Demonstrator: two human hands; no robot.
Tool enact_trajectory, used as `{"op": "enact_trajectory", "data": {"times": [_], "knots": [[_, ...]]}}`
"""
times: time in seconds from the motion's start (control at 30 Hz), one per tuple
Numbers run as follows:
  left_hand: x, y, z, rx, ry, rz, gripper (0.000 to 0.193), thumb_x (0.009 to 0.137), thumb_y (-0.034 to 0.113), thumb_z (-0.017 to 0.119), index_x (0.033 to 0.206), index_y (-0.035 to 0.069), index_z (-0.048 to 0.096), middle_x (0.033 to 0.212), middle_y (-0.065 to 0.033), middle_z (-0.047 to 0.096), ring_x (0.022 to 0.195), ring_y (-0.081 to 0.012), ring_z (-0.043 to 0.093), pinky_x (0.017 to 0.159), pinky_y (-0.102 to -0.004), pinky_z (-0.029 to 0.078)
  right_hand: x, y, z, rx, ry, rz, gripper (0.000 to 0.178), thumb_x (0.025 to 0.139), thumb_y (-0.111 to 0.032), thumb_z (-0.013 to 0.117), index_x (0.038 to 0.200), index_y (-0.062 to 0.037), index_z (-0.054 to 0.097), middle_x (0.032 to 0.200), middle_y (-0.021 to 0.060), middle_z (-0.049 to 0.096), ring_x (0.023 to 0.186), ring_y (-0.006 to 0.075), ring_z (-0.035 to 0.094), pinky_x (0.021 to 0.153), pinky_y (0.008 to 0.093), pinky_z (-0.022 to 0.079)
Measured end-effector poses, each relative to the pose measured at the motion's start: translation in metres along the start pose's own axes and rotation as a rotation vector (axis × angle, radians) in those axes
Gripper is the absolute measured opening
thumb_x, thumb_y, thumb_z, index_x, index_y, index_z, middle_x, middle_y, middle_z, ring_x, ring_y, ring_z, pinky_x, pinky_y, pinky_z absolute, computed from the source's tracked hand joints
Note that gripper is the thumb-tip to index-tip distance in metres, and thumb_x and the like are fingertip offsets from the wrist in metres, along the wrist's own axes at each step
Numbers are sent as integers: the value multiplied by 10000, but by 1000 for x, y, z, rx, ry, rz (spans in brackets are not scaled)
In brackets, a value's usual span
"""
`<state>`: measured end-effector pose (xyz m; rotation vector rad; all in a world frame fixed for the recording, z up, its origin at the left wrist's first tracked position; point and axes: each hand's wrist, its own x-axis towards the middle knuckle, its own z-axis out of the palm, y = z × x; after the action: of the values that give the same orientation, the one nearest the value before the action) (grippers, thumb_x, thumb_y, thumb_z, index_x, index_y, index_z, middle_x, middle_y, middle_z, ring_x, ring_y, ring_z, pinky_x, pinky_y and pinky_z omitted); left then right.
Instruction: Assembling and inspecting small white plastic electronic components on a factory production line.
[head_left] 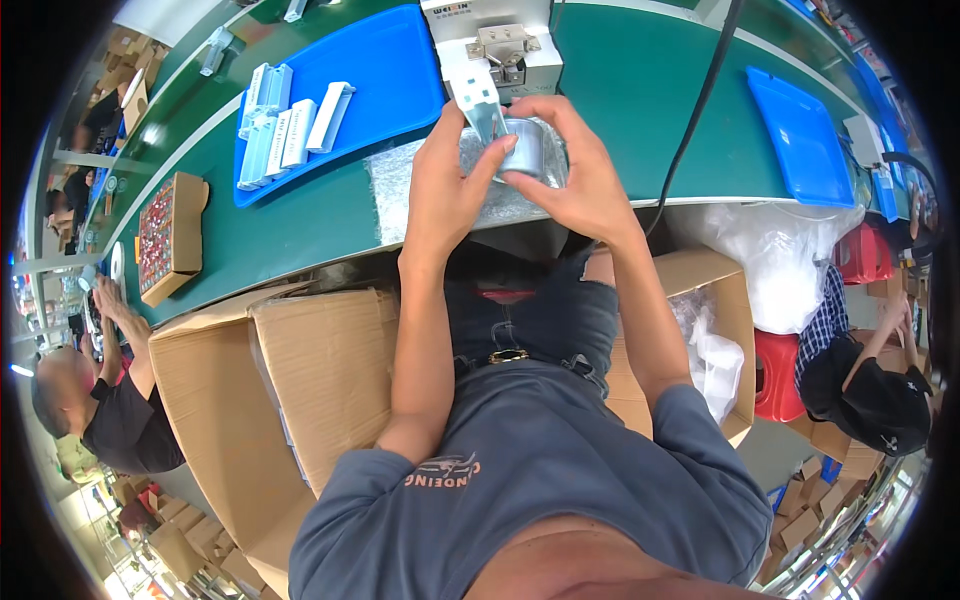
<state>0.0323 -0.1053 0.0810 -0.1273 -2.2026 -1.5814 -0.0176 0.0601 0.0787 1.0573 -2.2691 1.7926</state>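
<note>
My left hand point(447, 190) holds a narrow, pale, partly clear box point(478, 98) upright between thumb and fingers. Right beside the box is a silver metal cylinder point(526, 152), round and smooth. Curved about this cylinder, my right hand point(572, 170) has its index finger along the far side and its thumb at the near edge. A white bench machine point(545, 70) with a metal hinged fixture point(503, 48) stands just beyond both hands. Under the hands lies a greyish, shiny sheet point(393, 180) on the green tabletop.
To the left, a blue tray point(385, 70) carries several narrow pale boxes point(296, 130). A carton of small red parts point(165, 238) sits at the table's left end. Another blue tray point(798, 135) lies right, past a black cable point(690, 130). Open cardboard boxes point(225, 400) flank me; people work on both sides.
</note>
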Motion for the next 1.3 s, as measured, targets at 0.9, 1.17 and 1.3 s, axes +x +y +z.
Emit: {"op": "enact_trajectory", "data": {"times": [0.9,1.17,1.3], "knots": [[-8,-5,33,32,18,61,594,721,140,829,1256,72,582,1156,-118,623,1026,-297,627,863,-366,504,8,-8,-13,-208,205,-42,371,791,76,629,1147,-11,576,1066,42,664,887,121,667,663,248,560],[-10,-3,39,76,96,122,560,701,116,832,1217,93,618,1123,-103,638,1021,-302,632,857,-374,516,2,-14,-21,-307,136,-73,376,811,20,648,1159,-23,514,882,125,627,693,216,649,613,323,521],[-11,-4,41,107,106,162,511,693,98,832,1168,93,644,1114,-96,642,1019,-300,634,840,-372,523,2,-14,-26,-309,89,-104,360,813,33,631,1151,-19,520,895,129,618,686,224,633,607,324,504]]}}
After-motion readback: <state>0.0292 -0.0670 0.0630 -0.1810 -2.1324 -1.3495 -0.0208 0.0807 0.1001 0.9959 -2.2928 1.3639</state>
